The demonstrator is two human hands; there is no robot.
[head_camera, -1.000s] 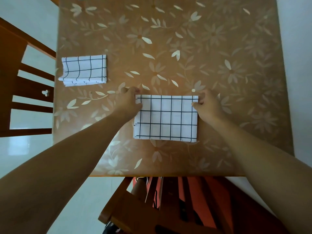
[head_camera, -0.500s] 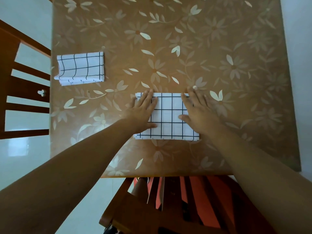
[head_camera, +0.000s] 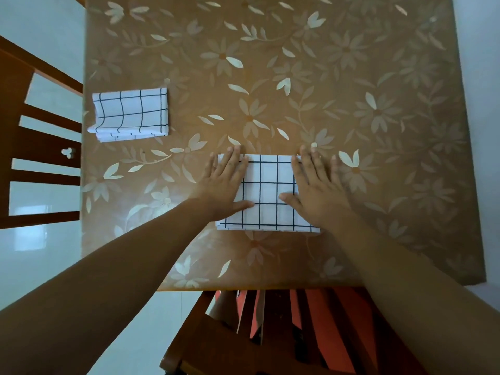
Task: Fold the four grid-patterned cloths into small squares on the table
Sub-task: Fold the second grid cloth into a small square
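Observation:
A white cloth with a black grid (head_camera: 269,193) lies folded into a rectangle near the front middle of the table (head_camera: 351,77). My left hand (head_camera: 224,182) presses flat on its left part, fingers straight and pointing away from me. My right hand (head_camera: 316,185) lies flat on its right part in the same way. The two thumbs point toward each other over the cloth's middle. A second grid cloth (head_camera: 130,113), folded small with its layers showing at the near edge, rests at the table's left side.
The table carries a tan cover with pale flowers. A wooden chair (head_camera: 32,147) stands at the left edge. Another wooden chair (head_camera: 270,334) with a red seat sits under the near edge. Pale floor shows on both sides.
One second ago both hands pinched the cloth's far corners. They then flattened onto the cloth and have slid slightly apart, toward its left and right edges.

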